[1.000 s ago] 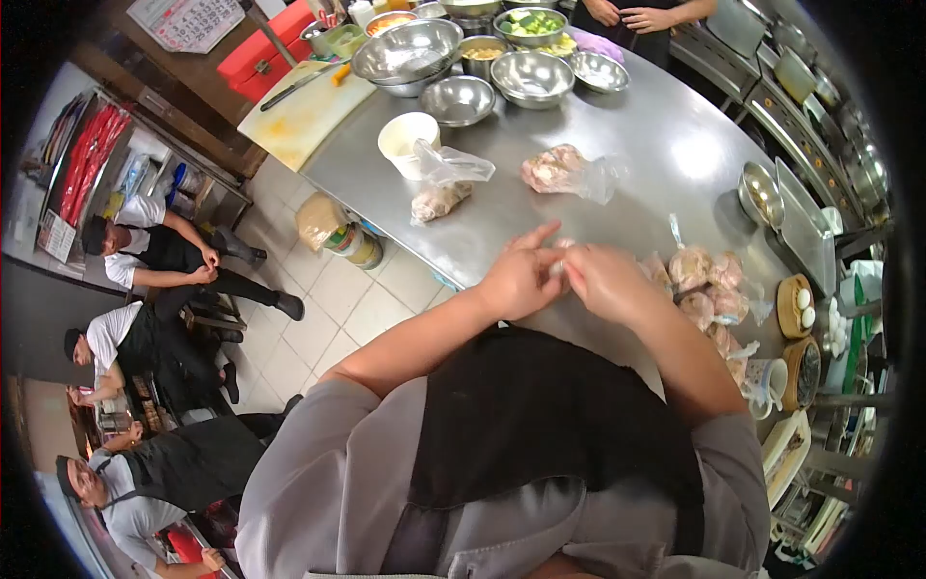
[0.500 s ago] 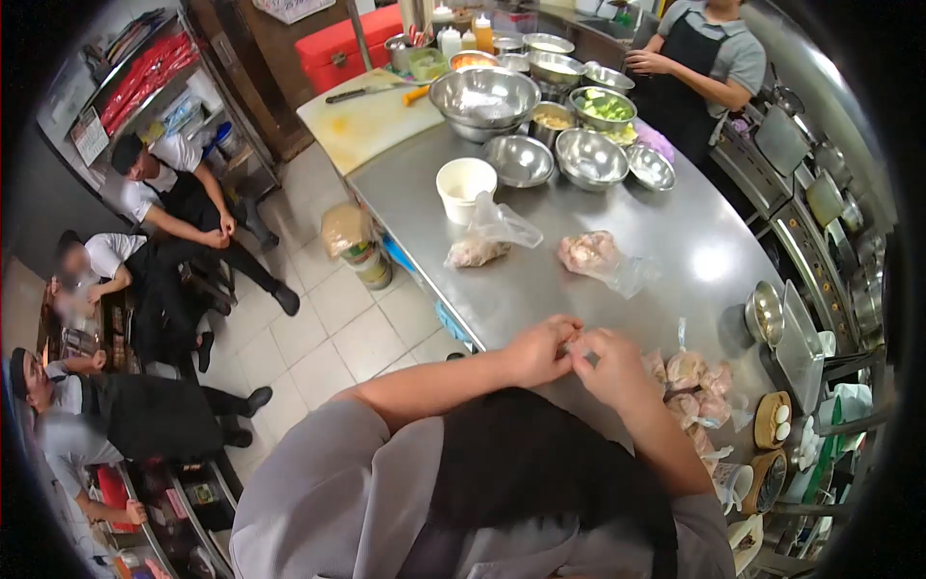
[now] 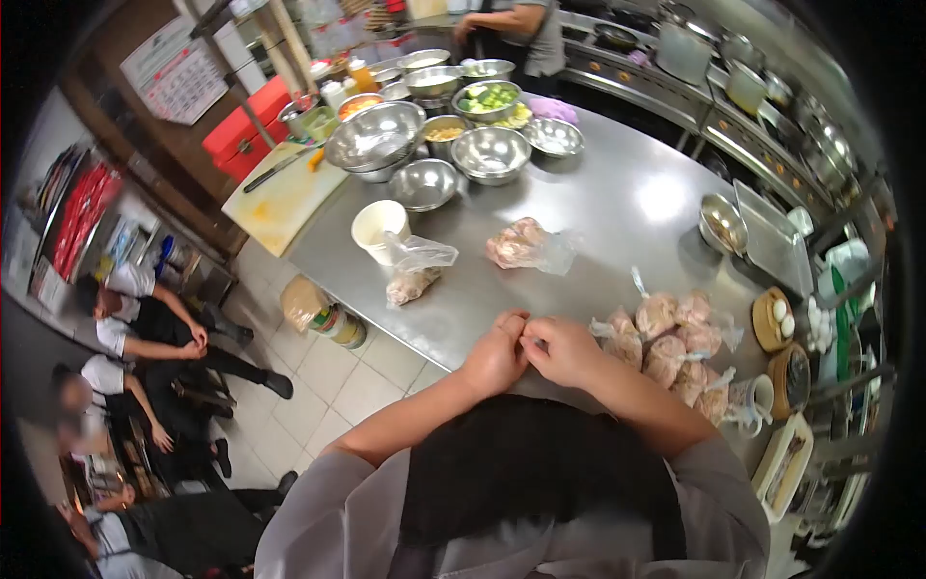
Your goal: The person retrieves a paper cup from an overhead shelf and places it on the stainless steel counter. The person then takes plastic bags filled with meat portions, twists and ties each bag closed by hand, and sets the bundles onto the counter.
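My left hand and my right hand meet in front of my apron at the table's near edge. Both have curled fingers pressed together; whatever lies between them is hidden. Just right of my right hand sits a cluster of clear plastic bags of raw meat, several with twisted or knotted tops. Beyond my hands lies another bag of pale pink meat, its loose plastic end spread to the right. A further bag of meat rests by the white tub, its top slack.
Steel bowls and a cutting board with a knife occupy the table's far left. On the right are a steel bowl, a tray and a bamboo steamer with eggs. Co-workers sit at left; another stands beyond the table.
My view has swung right, so the table and co-workers sit further left. My hands stay together, and the cluster of meat bags shows more fully.
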A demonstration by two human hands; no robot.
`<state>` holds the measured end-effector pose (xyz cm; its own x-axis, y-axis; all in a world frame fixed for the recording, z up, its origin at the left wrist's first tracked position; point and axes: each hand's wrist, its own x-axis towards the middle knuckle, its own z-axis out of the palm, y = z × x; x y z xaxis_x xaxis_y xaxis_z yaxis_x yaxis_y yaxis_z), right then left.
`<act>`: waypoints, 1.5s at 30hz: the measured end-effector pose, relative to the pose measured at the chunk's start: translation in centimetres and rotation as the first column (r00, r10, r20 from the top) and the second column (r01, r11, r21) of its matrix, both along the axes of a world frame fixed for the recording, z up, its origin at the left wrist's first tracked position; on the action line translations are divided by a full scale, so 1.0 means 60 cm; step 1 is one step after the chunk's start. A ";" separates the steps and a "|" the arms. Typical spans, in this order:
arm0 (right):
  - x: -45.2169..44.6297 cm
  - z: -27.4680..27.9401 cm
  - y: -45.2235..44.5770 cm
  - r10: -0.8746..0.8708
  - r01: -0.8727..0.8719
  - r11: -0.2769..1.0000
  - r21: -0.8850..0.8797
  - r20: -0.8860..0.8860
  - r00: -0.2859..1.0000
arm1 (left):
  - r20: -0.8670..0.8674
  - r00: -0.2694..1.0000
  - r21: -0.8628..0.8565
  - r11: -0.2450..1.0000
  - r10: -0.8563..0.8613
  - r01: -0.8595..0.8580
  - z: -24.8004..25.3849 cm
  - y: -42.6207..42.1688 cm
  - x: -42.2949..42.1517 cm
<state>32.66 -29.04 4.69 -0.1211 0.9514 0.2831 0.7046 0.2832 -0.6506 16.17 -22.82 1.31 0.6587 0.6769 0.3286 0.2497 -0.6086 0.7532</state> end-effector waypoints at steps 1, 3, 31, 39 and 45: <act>0.003 -0.005 0.001 0.002 -0.003 1.000 -0.025 -0.043 0.999 | -0.006 1.000 0.012 1.000 -0.026 0.026 -0.002 0.004 0.000; 0.011 -0.016 0.004 0.006 -0.020 0.995 -0.094 -0.139 0.990 | -0.023 0.997 0.010 0.998 -0.069 0.070 -0.006 0.013 -0.007; -0.021 -0.029 -0.007 -0.244 0.225 0.970 -0.095 -0.343 0.907 | 0.348 0.879 -0.783 0.617 0.326 0.081 -0.031 0.005 -0.002; -0.025 -0.037 -0.006 -0.280 0.269 0.960 -0.079 -0.295 0.913 | 0.308 0.910 -0.877 0.455 0.279 0.157 -0.001 0.001 -0.023; -0.019 -0.057 -0.001 -0.272 0.212 0.960 -0.184 -0.422 0.865 | 0.247 0.950 -0.757 0.650 0.190 0.066 0.004 -0.003 -0.023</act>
<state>31.50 -29.10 1.28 0.2258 0.9658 0.1276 0.3732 0.0352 -0.9271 14.78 -23.00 1.53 0.5709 0.8070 -0.1510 -0.0322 0.2058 0.9781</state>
